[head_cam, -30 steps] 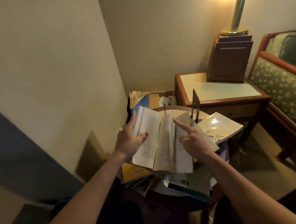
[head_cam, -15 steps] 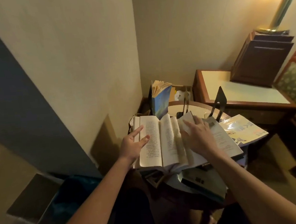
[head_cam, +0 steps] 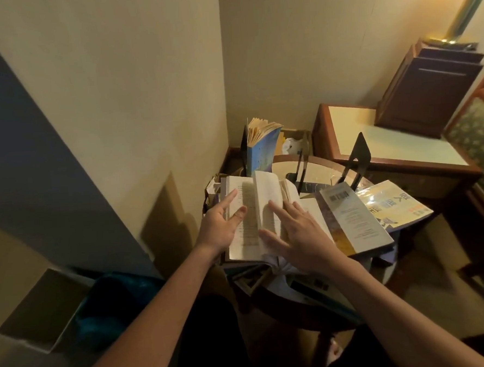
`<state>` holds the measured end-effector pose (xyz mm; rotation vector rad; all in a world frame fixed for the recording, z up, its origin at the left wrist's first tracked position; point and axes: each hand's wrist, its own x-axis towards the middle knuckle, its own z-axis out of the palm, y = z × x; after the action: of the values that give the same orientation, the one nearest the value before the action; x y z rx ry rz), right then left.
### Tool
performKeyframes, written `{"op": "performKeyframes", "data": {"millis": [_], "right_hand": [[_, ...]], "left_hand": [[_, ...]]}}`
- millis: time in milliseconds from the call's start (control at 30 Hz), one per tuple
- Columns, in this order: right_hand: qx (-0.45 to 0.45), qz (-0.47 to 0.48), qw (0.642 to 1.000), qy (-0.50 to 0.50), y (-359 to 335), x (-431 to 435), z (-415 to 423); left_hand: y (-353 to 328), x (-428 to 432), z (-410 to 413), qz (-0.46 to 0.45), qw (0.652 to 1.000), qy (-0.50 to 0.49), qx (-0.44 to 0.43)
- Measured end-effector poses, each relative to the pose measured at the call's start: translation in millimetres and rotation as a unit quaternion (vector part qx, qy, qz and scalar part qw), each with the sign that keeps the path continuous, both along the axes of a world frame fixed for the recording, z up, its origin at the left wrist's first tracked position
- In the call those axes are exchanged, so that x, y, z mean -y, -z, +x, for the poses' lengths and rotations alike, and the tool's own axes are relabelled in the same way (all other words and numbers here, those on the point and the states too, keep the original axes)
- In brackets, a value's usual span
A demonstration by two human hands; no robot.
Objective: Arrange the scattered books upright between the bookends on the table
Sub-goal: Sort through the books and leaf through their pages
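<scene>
We find the open book (head_cam: 254, 211) atop the pile on the tabletop (head_cam: 318, 175). The left hand (head_cam: 221, 227) and right hand (head_cam: 298, 236) rest on its pages, fingers straight. We judge the book is being closed. Next it must be gripped and stood between the bookends (head_cam: 359, 159).

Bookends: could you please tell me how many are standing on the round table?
3: the left bookend against the upright blue book, the middle bookend seen edge-on, the right bookend behind the flat books. More may lie hidden.

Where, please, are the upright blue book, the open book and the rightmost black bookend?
upright blue book (head_cam: 262, 153): head view, on its blue cover.
open book (head_cam: 264, 188): head view, on its raised pages.
rightmost black bookend (head_cam: 361, 149): head view, on its upright plate.
</scene>
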<state>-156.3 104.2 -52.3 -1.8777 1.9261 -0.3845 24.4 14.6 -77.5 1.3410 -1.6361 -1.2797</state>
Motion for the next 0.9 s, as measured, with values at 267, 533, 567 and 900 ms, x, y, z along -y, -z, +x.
{"op": "performKeyframes", "data": {"millis": [267,533,567,900], "right_hand": [[0.138,0.017,0.987,0.075,8.7,-8.2,-12.5],[0.326,-0.006,0.938,0.115,-2.5,-5.7,-15.4],[0.321,-0.007,0.940,0.112,-3.4,-5.3,-14.5],[0.013,0.055,0.995,0.078,11.8,5.5,-6.9]], "left_hand": [[1.3,-1.0,1.2,-0.028,0.998,0.011,0.052],[6.4,-4.6,11.3,0.009,0.999,-0.009,0.049],[6.4,-4.6,11.2,0.011,0.999,-0.010,0.043],[6.9,-3.6,7.3,-0.005,0.999,-0.012,0.046]]}}
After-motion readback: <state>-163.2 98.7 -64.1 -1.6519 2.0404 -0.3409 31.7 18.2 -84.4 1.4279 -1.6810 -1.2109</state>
